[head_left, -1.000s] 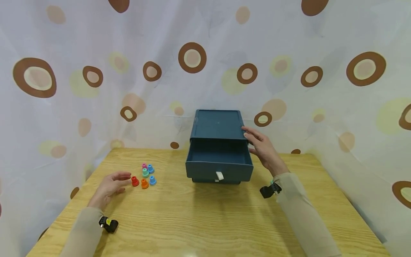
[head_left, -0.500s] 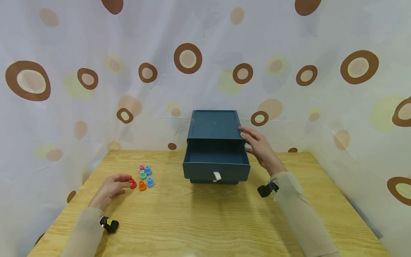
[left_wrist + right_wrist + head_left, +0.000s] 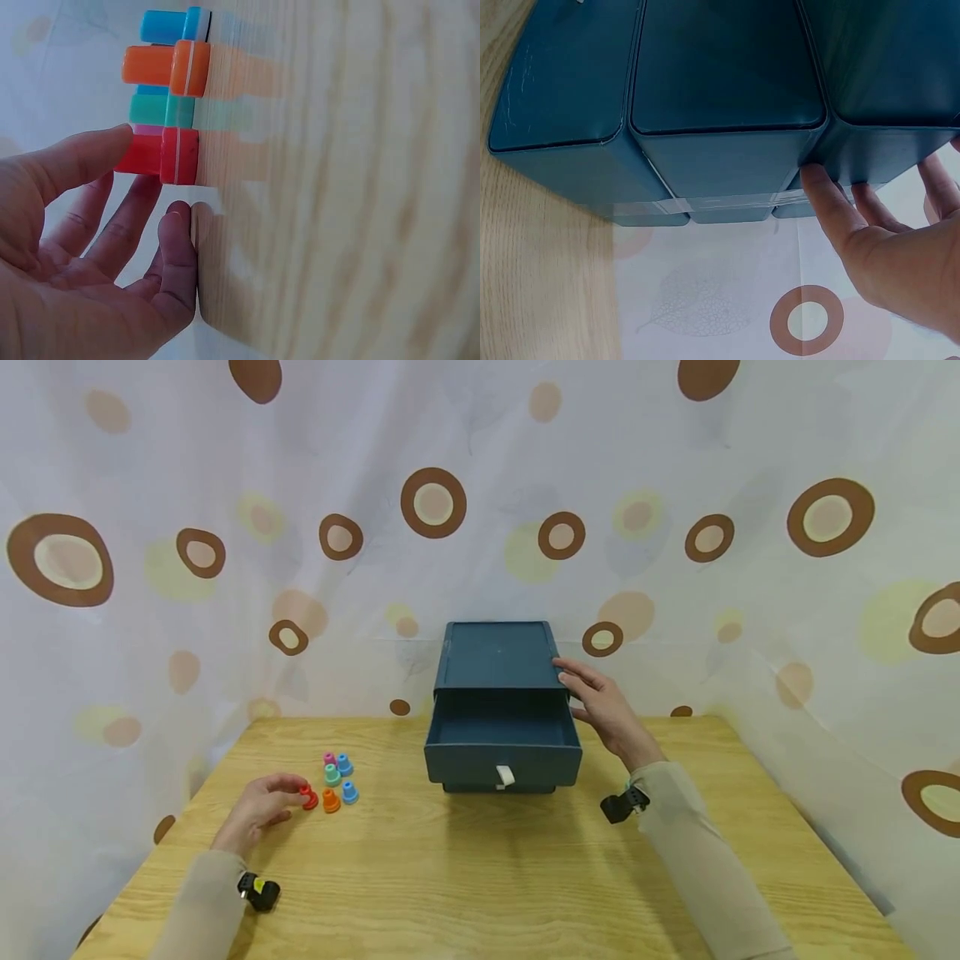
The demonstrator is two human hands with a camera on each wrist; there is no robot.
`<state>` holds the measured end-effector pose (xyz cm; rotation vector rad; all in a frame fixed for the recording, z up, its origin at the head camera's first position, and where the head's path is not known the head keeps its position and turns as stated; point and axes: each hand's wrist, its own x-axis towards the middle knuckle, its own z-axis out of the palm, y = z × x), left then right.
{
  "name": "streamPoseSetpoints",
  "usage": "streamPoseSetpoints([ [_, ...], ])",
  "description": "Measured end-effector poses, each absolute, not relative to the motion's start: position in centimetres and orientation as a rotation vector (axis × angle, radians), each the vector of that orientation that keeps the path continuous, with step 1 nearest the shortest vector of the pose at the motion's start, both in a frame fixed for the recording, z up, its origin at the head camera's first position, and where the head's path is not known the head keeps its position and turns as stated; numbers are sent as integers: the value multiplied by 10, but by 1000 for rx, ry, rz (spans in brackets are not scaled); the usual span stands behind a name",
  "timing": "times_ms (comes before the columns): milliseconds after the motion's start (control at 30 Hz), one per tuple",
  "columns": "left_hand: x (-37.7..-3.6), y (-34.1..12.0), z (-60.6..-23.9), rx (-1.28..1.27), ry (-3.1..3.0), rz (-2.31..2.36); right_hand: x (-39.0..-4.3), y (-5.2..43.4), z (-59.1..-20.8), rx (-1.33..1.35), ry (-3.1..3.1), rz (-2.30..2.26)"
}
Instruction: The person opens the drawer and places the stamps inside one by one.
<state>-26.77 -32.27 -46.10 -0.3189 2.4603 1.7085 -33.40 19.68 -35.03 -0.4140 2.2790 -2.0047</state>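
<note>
Several small coloured plastic pieces stand in a cluster on the wooden table (image 3: 480, 877) at the left. My left hand (image 3: 279, 795) pinches the red piece (image 3: 308, 797) between thumb and index finger; it still stands on the table. In the left wrist view the thumb of my left hand (image 3: 105, 154) lies on the red piece (image 3: 169, 155), with the orange piece (image 3: 169, 67) beside it. A dark blue drawer box (image 3: 498, 656) stands at the table's far middle, its drawer (image 3: 501, 764) pulled out. My right hand (image 3: 600, 710) rests with straight fingers against the box's right side (image 3: 720, 75).
Orange (image 3: 331, 800), teal (image 3: 332, 773), pink (image 3: 328, 758) and two blue pieces (image 3: 349, 792) stand just right of the red one. The drawer front has a white tab (image 3: 505, 777). A spotted curtain (image 3: 225, 568) hangs round the table on three sides.
My left hand has moved right and its thumb and index finger have come onto the red piece. The right hand stays on the box's side.
</note>
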Motion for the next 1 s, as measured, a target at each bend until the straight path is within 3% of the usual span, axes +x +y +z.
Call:
streamPoseSetpoints([
  [767,-271,-324,-457,-362,2463,1725,-335,194,-352,-437,2281,-1995],
  [1000,-268,-324,-444,-227,2406,1839,-336,195,-351,-422,2278,-2005],
])
